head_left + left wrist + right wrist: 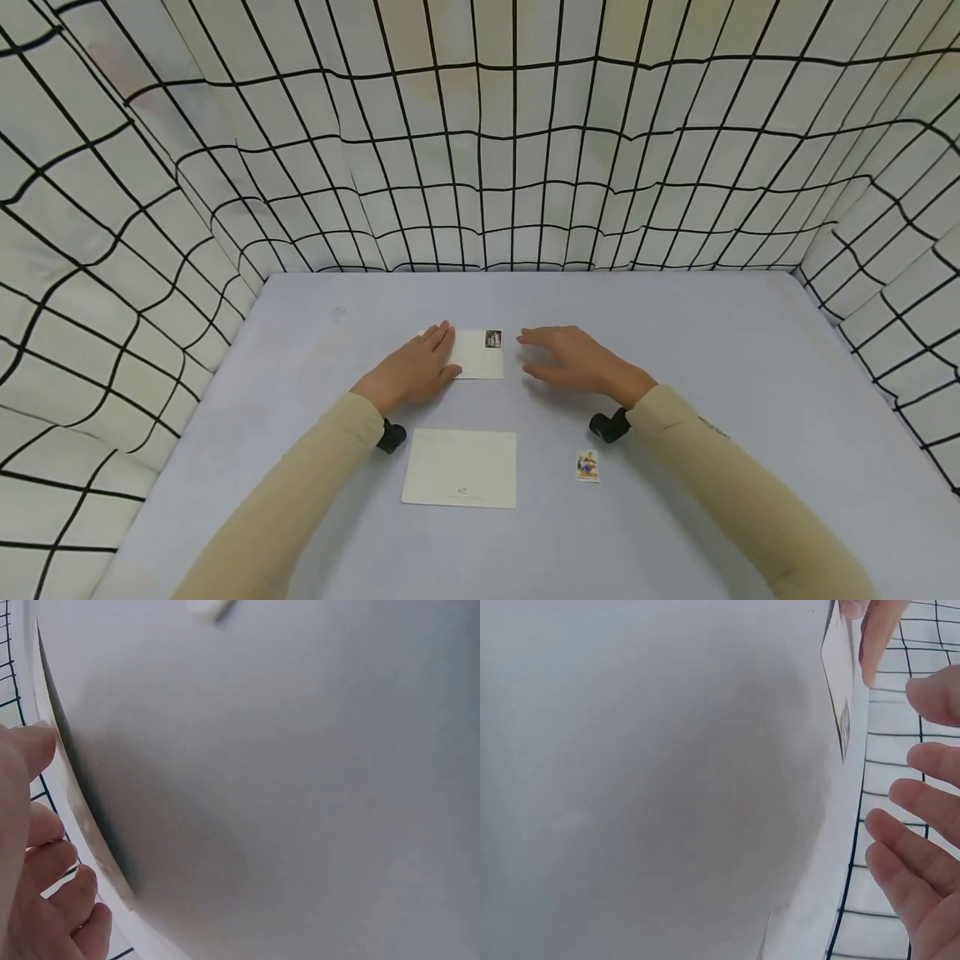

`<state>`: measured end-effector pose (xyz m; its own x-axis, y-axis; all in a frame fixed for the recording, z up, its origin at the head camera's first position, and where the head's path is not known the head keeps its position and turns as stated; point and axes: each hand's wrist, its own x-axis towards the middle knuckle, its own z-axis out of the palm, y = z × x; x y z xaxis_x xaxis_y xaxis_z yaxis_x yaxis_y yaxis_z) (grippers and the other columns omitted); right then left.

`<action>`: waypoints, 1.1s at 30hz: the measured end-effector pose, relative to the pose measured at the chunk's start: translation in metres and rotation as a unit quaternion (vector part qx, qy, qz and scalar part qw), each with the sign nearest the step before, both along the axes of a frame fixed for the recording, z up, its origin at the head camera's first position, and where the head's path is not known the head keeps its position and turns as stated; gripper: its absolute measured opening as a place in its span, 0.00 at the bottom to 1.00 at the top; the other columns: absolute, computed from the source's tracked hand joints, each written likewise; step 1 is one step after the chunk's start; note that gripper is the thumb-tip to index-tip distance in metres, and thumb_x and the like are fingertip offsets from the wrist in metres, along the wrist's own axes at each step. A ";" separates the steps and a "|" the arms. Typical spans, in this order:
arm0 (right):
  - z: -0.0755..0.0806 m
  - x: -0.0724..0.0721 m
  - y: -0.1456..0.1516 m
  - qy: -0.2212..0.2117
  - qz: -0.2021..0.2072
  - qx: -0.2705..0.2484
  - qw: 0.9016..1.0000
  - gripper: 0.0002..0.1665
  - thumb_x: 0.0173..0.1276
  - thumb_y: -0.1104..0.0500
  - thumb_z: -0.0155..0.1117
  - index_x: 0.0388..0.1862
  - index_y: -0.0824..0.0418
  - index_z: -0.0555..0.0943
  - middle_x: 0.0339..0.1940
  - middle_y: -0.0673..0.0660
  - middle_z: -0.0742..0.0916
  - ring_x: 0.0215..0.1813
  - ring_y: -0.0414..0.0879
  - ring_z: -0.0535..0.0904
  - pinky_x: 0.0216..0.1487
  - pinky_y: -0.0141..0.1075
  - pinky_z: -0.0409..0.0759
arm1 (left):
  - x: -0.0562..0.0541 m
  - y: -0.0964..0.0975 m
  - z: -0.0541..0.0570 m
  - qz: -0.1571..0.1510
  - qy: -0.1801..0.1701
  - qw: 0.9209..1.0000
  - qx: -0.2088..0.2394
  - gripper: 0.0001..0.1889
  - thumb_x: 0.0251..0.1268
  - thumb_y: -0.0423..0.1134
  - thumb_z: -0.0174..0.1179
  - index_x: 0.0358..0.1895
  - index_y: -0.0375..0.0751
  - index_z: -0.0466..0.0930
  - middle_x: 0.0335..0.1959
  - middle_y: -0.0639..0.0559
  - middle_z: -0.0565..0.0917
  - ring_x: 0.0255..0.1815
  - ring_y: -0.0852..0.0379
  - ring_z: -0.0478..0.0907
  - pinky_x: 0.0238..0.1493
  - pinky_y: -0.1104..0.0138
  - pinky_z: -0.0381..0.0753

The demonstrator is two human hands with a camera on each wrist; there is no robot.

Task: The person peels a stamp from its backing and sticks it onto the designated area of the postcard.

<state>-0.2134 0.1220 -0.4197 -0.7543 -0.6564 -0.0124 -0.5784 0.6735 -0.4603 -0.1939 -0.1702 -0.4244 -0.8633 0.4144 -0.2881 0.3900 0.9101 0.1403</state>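
A white envelope lies on the table, a dark stamp at its upper right corner. My left hand rests on its left part, fingers extended, hiding that side. In the left wrist view the thumb touches the envelope's edge. My right hand hovers just right of the envelope, apart from it. Its fingers are spread and hold nothing. Closer to me lies a larger white envelope or card with a small printed mark. A loose colourful stamp lies to its right.
The pale tabletop ends at the back and sides against white sheeting with a black grid. Dark wrist-worn devices sit below both wrists.
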 end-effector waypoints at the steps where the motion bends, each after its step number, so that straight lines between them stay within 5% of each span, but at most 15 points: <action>1: 0.001 0.002 0.004 0.002 -0.005 -0.004 1.000 0.31 0.75 0.49 0.64 0.72 0.60 0.77 0.75 0.58 0.79 0.78 0.55 0.74 0.79 0.52 0.73 | 0.001 -0.001 0.000 -0.002 0.004 1.000 0.001 0.38 0.86 0.53 0.40 0.83 0.30 0.44 0.87 0.37 0.46 0.88 0.39 0.45 0.88 0.49 0.50; 11: -0.005 0.022 0.038 -0.029 -0.068 -0.064 0.995 0.28 0.71 0.54 0.69 0.68 0.62 0.80 0.59 0.57 0.90 0.52 0.48 0.89 0.56 0.44 0.88 | 0.027 -0.014 0.006 -0.023 0.047 0.998 0.025 0.37 0.84 0.53 0.47 0.81 0.29 0.52 0.85 0.36 0.54 0.87 0.38 0.52 0.86 0.47 0.56; 22: -0.014 0.050 0.068 -0.084 -0.111 -0.090 0.986 0.11 0.66 0.55 0.75 0.46 0.55 0.88 0.38 0.47 0.91 0.40 0.38 0.84 0.43 0.28 0.84 | 0.075 -0.027 0.009 -0.047 0.073 0.995 0.058 0.38 0.81 0.54 0.53 0.81 0.32 0.57 0.84 0.38 0.59 0.85 0.40 0.58 0.83 0.47 0.63; 33: -0.015 0.082 0.083 -0.130 -0.072 -0.096 0.984 0.05 0.64 0.59 0.76 0.39 0.52 0.89 0.34 0.44 0.90 0.35 0.30 0.81 0.40 0.26 0.83 | 0.113 -0.030 -0.002 -0.088 0.052 0.991 0.091 0.37 0.81 0.57 0.51 0.82 0.40 0.56 0.85 0.45 0.59 0.85 0.45 0.60 0.80 0.49 0.68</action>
<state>-0.1314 0.2053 -0.4346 -0.8268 -0.5528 -0.1042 -0.3296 0.6262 -0.7066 -0.0809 -0.1998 -0.4260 -0.7935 0.5988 -0.1085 0.5619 0.7893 0.2474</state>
